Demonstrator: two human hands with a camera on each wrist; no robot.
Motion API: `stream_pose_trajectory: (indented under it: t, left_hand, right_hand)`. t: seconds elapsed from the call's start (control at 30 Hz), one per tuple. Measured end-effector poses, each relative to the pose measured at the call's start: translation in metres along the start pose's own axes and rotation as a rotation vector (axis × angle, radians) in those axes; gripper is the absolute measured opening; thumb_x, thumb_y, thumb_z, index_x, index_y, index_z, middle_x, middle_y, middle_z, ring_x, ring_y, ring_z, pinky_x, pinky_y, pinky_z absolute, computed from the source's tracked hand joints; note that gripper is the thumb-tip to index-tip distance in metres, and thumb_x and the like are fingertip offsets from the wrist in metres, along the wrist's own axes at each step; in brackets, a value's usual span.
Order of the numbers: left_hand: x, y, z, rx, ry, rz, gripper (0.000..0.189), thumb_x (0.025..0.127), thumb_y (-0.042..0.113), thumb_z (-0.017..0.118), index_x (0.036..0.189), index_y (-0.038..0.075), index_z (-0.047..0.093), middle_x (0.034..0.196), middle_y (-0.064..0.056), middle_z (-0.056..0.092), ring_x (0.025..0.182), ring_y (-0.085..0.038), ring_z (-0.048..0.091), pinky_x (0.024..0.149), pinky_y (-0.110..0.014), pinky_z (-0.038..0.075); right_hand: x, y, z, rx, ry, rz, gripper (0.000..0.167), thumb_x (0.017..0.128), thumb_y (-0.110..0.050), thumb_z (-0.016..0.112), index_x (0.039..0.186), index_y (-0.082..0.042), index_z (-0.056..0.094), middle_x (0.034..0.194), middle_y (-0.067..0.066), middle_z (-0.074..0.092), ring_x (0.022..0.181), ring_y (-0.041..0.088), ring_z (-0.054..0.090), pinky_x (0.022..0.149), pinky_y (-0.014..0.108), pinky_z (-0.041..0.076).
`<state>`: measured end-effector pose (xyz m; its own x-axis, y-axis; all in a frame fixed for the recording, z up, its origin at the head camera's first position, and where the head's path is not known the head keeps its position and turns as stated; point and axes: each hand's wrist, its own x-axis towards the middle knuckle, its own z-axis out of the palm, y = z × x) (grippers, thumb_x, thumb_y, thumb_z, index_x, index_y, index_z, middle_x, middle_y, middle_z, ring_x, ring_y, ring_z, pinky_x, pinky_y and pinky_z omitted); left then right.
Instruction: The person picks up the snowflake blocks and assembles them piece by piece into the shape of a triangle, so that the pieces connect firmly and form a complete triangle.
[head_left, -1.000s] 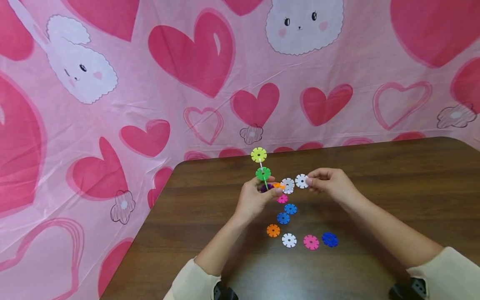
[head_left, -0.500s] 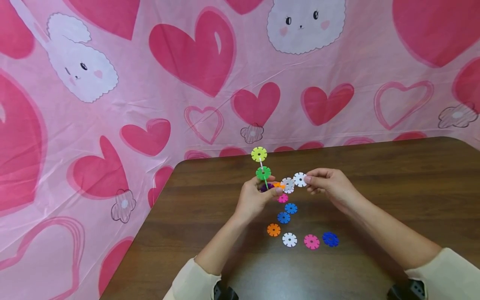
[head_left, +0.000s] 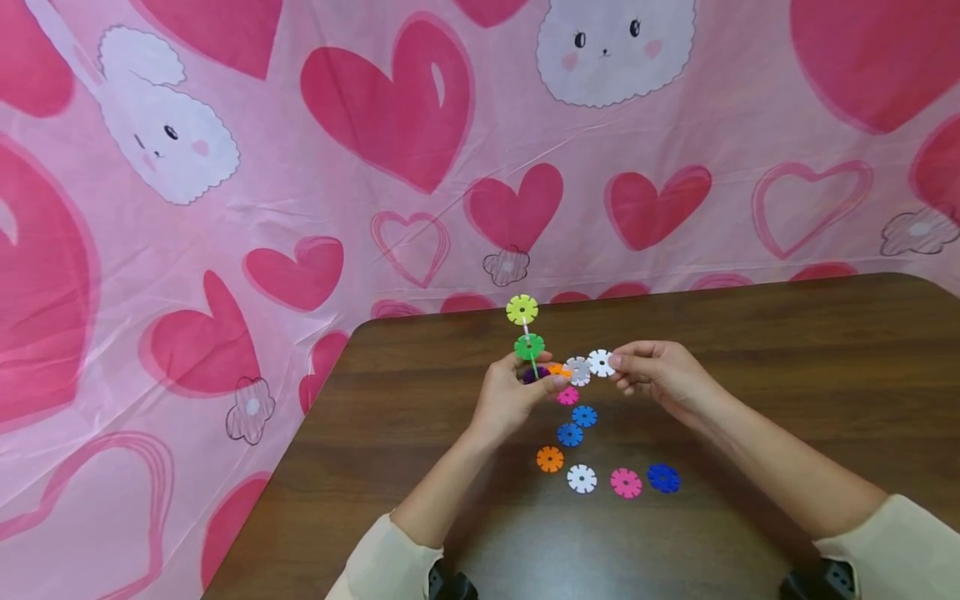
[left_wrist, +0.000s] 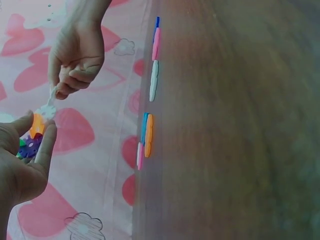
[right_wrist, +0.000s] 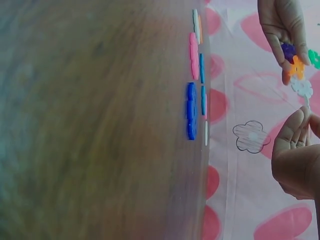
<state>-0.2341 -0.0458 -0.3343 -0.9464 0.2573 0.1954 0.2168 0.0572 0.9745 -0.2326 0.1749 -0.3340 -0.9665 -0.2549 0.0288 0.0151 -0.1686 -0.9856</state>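
Note:
In the head view my left hand (head_left: 502,402) grips a linked chain of notched plastic discs above the table. A yellow disc (head_left: 522,309) tops it, over a green disc (head_left: 529,346); a purple disc (head_left: 536,375) sits between the fingers. Toward the right, the chain continues through an orange disc (head_left: 557,370) to a white disc (head_left: 577,372). My right hand (head_left: 666,368) pinches another white disc (head_left: 601,363) between thumb and fingertips, its edge right at the chain's white end. The right wrist view shows this held disc edge-on, largely hidden by the right hand (right_wrist: 297,155).
Loose discs lie on the brown table (head_left: 750,467) below the hands: pink (head_left: 568,397), two light blue (head_left: 570,435), orange (head_left: 550,459), white (head_left: 582,479), another pink (head_left: 626,483) and dark blue (head_left: 663,478). A pink heart-print cloth (head_left: 420,250) hangs behind the table.
My right hand has brought its white disc slightly left, closing the small gap to the chain's white disc. The left hand keeps its grip, almost still.

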Motion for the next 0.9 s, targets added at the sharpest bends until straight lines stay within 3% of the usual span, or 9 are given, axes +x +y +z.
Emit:
stream_pose_trajectory:
  t: [0.37, 0.53, 0.77, 0.9]
  left_hand:
    - [-0.002, 0.002, 0.003, 0.058, -0.008, -0.02, 0.028, 0.075, 0.005, 0.075, 0.099, -0.004, 0.064, 0.085, -0.01, 0.068, 0.071, -0.019, 0.068, 0.067, -0.029, 0.055]
    - [-0.003, 0.002, 0.003, 0.036, -0.011, -0.016, 0.028, 0.075, 0.003, 0.074, 0.1, -0.004, 0.064, 0.085, -0.01, 0.068, 0.072, -0.019, 0.068, 0.066, -0.029, 0.055]
    - [-0.004, 0.0, 0.002, 0.041, -0.013, 0.0, 0.028, 0.076, 0.003, 0.073, 0.1, -0.004, 0.064, 0.088, -0.011, 0.067, 0.074, -0.02, 0.068, 0.066, -0.029, 0.055]
    - [-0.004, 0.0, 0.002, 0.034, -0.024, -0.006, 0.028, 0.076, 0.003, 0.074, 0.1, -0.005, 0.064, 0.089, -0.011, 0.068, 0.074, -0.021, 0.068, 0.066, -0.03, 0.055]
  right_hand:
    - [-0.002, 0.001, 0.002, 0.021, -0.017, 0.027, 0.02, 0.091, -0.001, 0.053, 0.077, -0.007, 0.066, 0.068, 0.003, 0.065, 0.06, 0.009, 0.061, 0.06, 0.023, 0.053]
    - [-0.005, -0.002, 0.007, 0.035, 0.002, 0.018, 0.021, 0.091, 0.0, 0.052, 0.077, -0.007, 0.066, 0.068, 0.003, 0.065, 0.06, 0.008, 0.061, 0.059, 0.023, 0.053]
    - [-0.006, -0.004, 0.017, -0.034, 0.072, 0.022, 0.015, 0.089, 0.0, 0.055, 0.076, -0.005, 0.063, 0.067, 0.003, 0.064, 0.058, 0.009, 0.06, 0.058, 0.024, 0.053]
    - [-0.007, -0.005, 0.014, -0.055, 0.053, 0.052, 0.013, 0.089, -0.002, 0.055, 0.079, -0.003, 0.062, 0.068, 0.003, 0.064, 0.059, 0.009, 0.06, 0.059, 0.023, 0.053]
